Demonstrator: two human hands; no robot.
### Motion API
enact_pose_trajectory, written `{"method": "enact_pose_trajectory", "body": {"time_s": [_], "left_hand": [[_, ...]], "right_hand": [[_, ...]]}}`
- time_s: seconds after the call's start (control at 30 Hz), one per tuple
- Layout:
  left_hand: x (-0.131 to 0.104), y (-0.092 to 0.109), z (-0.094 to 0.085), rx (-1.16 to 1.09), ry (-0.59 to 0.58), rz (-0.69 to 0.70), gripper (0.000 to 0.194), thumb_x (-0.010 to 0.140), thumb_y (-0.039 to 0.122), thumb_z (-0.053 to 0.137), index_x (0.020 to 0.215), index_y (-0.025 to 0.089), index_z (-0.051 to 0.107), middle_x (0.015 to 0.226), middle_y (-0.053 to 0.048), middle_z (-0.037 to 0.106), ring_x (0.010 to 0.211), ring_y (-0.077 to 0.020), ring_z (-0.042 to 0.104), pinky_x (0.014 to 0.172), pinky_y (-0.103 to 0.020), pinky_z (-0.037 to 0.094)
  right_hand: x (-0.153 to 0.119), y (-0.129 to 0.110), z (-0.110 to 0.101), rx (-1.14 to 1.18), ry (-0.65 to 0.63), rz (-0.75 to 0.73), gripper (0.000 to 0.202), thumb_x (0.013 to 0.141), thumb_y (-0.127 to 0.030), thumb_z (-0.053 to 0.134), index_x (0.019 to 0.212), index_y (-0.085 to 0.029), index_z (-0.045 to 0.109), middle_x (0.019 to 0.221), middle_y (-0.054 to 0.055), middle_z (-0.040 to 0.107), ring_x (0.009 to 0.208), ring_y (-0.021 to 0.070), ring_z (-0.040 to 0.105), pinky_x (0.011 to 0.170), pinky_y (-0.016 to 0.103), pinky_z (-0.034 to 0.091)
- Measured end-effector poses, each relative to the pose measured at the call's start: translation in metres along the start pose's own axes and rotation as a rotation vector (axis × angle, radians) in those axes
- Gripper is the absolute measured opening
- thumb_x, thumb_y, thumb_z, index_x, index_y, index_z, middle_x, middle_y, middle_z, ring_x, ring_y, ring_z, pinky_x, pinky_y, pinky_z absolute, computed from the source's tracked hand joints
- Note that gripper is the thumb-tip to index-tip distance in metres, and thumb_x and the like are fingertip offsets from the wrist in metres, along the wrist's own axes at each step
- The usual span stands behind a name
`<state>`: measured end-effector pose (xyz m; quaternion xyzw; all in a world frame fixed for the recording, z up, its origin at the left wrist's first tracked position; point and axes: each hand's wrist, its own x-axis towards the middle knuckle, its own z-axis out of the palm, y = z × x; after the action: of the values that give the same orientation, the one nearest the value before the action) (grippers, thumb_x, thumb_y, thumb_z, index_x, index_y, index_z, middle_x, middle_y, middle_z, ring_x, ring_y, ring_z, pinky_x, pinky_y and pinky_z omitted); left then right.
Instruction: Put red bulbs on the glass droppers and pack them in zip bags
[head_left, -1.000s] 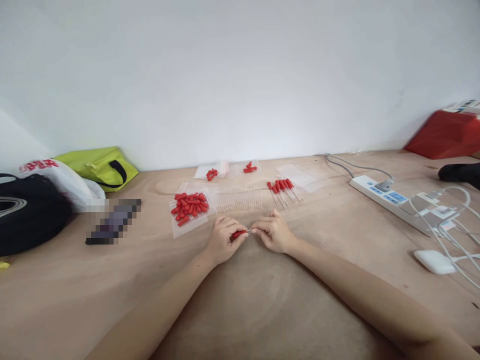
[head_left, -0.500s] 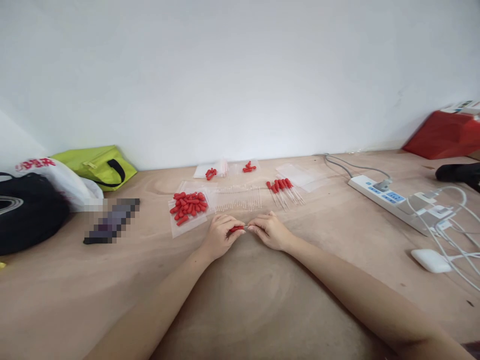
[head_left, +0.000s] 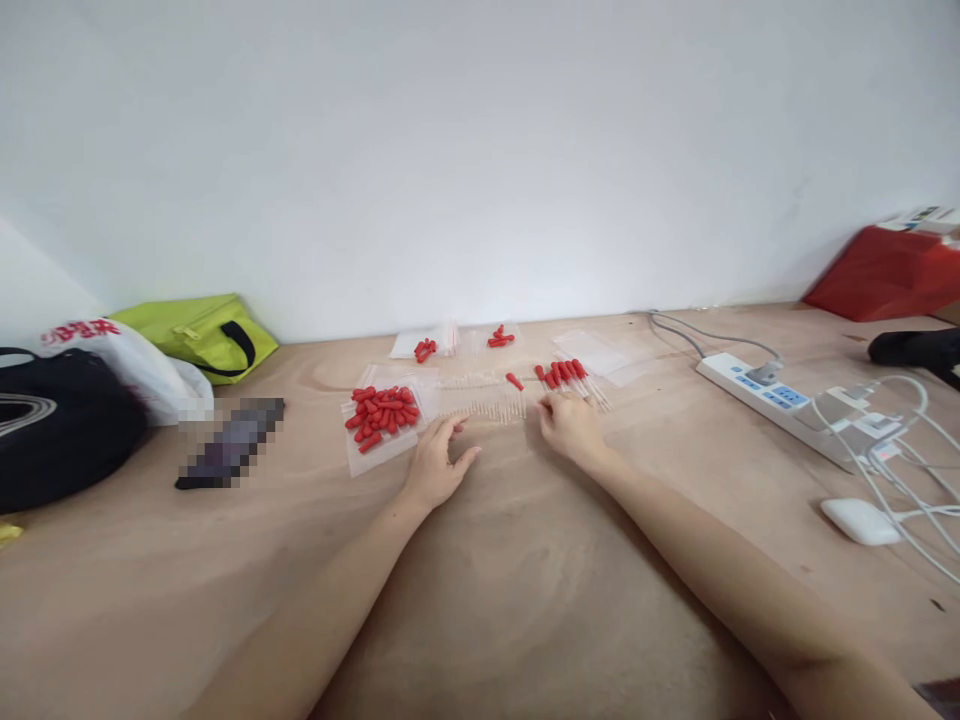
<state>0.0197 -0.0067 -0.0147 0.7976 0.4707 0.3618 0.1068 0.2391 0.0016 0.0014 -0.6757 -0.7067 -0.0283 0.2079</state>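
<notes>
My right hand (head_left: 570, 428) is closed with its fingertips pinched on a thin stick with a red cap (head_left: 514, 381), whose capped end points up and left over the row of sticks. My left hand (head_left: 437, 468) rests on the table with thumb and fingers apart, holding nothing. Beside it lies a pile of red caps (head_left: 381, 410) on a clear plastic bag (head_left: 356, 462). A row of thin pale sticks with small white tips (head_left: 491, 410) lies between the hands. Several red-capped sticks (head_left: 559, 373) lie side by side just beyond my right hand, which partly covers them.
Small groups of red caps (head_left: 425, 350) lie on bags near the wall. Clear bags (head_left: 611, 358) lie behind the capped sticks. On the right are a power strip (head_left: 780, 405), cables and a white case (head_left: 861, 521); on the left a blurred dark object (head_left: 232, 443) and bags (head_left: 64, 430).
My hands have come apart. The left has let go of the red cap and opened; the right has moved right and away from me with the capped stick.
</notes>
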Motion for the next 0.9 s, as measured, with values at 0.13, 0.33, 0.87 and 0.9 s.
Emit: {"method": "enact_pose_trajectory", "body": {"time_s": [0.13,0.33,0.87,0.9], "left_hand": [[0.0,0.0,-0.001,0.031,-0.075,0.043,0.03,0.074,0.024,0.057,0.103,0.019,0.051,0.092,-0.005,0.056,0.086,-0.0178,0.054,0.077,-0.034,0.044],[0.001,0.006,-0.006,0.06,-0.131,0.05,0.02,0.076,0.024,0.055,0.095,0.018,0.055,0.091,-0.005,0.057,0.087,-0.0188,0.055,0.077,-0.035,0.044],[0.002,0.008,-0.006,0.097,-0.146,0.084,0.011,0.076,0.024,0.054,0.084,0.019,0.061,0.083,-0.004,0.057,0.08,-0.0176,0.053,0.073,-0.032,0.042],[0.004,0.006,-0.008,0.117,-0.096,0.083,0.011,0.076,0.025,0.054,0.082,0.02,0.061,0.083,-0.004,0.057,0.08,-0.0178,0.053,0.073,-0.032,0.042]], "right_hand": [[0.023,-0.001,0.009,-0.054,-0.021,0.209,0.03,0.082,-0.025,0.035,0.081,-0.015,0.063,0.083,0.011,0.065,0.079,0.0221,0.056,0.071,0.034,0.026],[0.036,-0.002,0.022,-0.06,-0.015,0.287,0.029,0.081,-0.025,0.035,0.091,-0.013,0.06,0.083,0.014,0.065,0.081,0.0247,0.057,0.076,0.039,0.024],[0.051,-0.027,0.028,-0.056,-0.11,0.339,0.032,0.076,-0.029,0.041,0.08,-0.009,0.066,0.083,0.017,0.065,0.083,0.0265,0.057,0.079,0.041,0.024],[0.051,-0.027,0.028,-0.057,-0.12,0.338,0.032,0.077,-0.028,0.041,0.08,-0.009,0.066,0.083,0.017,0.065,0.083,0.0264,0.057,0.08,0.041,0.024]]}}
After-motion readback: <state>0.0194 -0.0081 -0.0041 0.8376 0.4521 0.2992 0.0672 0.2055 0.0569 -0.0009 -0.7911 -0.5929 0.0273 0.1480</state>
